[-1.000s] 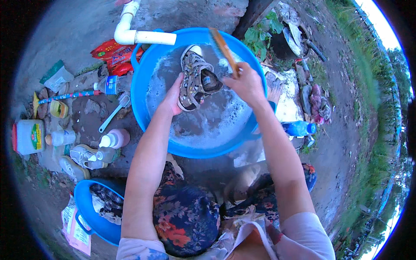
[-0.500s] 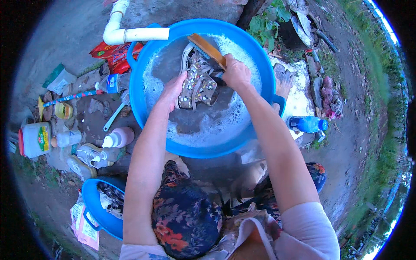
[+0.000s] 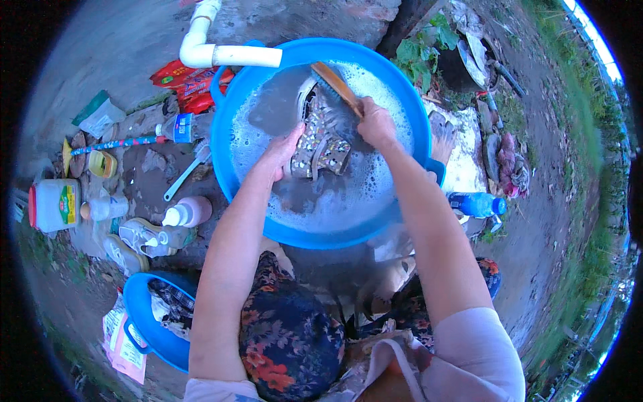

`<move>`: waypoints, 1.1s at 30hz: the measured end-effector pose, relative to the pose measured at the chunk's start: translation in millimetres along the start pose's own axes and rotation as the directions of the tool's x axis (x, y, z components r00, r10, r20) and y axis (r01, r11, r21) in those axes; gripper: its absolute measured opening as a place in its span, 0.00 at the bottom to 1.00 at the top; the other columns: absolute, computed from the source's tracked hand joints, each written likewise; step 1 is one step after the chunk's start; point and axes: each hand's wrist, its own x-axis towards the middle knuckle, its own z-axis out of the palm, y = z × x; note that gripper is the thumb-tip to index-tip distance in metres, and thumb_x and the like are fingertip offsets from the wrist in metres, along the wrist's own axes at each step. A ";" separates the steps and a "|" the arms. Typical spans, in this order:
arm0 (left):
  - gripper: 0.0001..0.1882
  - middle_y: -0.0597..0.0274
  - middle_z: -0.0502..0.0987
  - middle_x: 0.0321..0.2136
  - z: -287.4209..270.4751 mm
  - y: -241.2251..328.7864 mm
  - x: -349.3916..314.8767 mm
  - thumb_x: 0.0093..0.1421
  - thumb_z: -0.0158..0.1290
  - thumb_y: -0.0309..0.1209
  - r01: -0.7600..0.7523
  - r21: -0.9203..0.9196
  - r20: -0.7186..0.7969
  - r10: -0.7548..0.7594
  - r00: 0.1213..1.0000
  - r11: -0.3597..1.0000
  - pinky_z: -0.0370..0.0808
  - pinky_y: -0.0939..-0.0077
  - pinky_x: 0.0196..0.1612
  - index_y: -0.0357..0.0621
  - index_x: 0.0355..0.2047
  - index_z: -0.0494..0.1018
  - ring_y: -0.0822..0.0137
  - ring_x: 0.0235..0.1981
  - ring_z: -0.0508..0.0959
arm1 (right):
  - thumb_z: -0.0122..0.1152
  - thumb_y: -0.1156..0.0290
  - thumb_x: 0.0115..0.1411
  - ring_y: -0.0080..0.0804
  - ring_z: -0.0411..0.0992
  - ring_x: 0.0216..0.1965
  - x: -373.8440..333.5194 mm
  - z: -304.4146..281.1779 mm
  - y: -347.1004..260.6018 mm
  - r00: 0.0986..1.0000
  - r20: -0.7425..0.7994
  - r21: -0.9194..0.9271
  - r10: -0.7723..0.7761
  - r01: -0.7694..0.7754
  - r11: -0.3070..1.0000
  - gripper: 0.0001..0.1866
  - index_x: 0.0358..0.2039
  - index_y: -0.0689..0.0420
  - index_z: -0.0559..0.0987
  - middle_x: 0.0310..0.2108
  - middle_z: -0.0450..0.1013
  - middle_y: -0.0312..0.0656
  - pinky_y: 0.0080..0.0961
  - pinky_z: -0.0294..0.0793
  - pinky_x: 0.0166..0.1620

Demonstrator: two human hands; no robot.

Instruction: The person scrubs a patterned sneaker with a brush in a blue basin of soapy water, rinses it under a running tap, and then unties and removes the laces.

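A sequined sandal-like shoe [image 3: 320, 144] with straps and a pale sole edge is held over the soapy water in a large blue basin [image 3: 321, 242]. My left hand [image 3: 288, 153] is closed round the shoe's left side, its fingers partly hidden behind it. A wooden scrubbing brush [image 3: 337, 87] with bluish bristles is gripped near its lower end by my right hand [image 3: 376, 124]. Its bristles lie against the upper part of the shoe. Grey water and white foam surround the shoe, and its far end is partly covered by the brush.
A white pipe [image 3: 244, 55] juts over the basin's far left rim. At left lie a pump bottle [image 3: 189, 211], grey sneakers [image 3: 137, 240], a long-handled brush [image 3: 179, 181] and a lidded jar [image 3: 55, 205]. A smaller blue tub [image 3: 140, 295] holds cloth. A blue bottle [image 3: 475, 204] lies right.
The whole view has shifted slightly, placing the basin a little further right and lower. Shoe and brush stay in my hands, with the shoe tilted a little differently.
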 end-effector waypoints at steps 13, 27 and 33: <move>0.27 0.55 0.75 0.42 0.6 -7.8 5.7 0.63 0.37 0.53 0.196 -0.490 0.376 0.004 0.926 0.850 0.74 0.58 0.43 0.45 0.50 0.67 0.59 0.40 0.77 | 0.63 0.63 0.47 0.38 0.76 0.32 -110.8 -193.3 -13.8 0.958 0.251 0.103 -0.141 0.119 0.988 0.23 0.47 0.50 0.75 0.30 0.75 0.47 0.32 0.73 0.38; 0.25 0.58 0.76 0.42 5.6 -1.7 -4.6 0.64 0.38 0.52 0.111 -0.468 0.294 0.035 0.955 0.877 0.75 0.60 0.42 0.47 0.49 0.68 0.63 0.40 0.77 | 0.66 0.66 0.42 0.41 0.76 0.33 -120.0 -162.6 -17.0 0.957 0.215 0.055 -0.195 0.187 0.981 0.20 0.39 0.50 0.79 0.31 0.76 0.45 0.32 0.74 0.38; 0.27 0.55 0.75 0.42 9.6 -2.7 -5.0 0.62 0.40 0.54 0.147 -0.413 0.351 0.008 0.936 0.899 0.75 0.59 0.43 0.47 0.50 0.67 0.60 0.41 0.77 | 0.66 0.66 0.43 0.37 0.76 0.30 -106.5 -128.0 -21.1 0.934 0.267 0.126 -0.236 0.209 0.970 0.20 0.41 0.50 0.79 0.30 0.77 0.46 0.30 0.73 0.35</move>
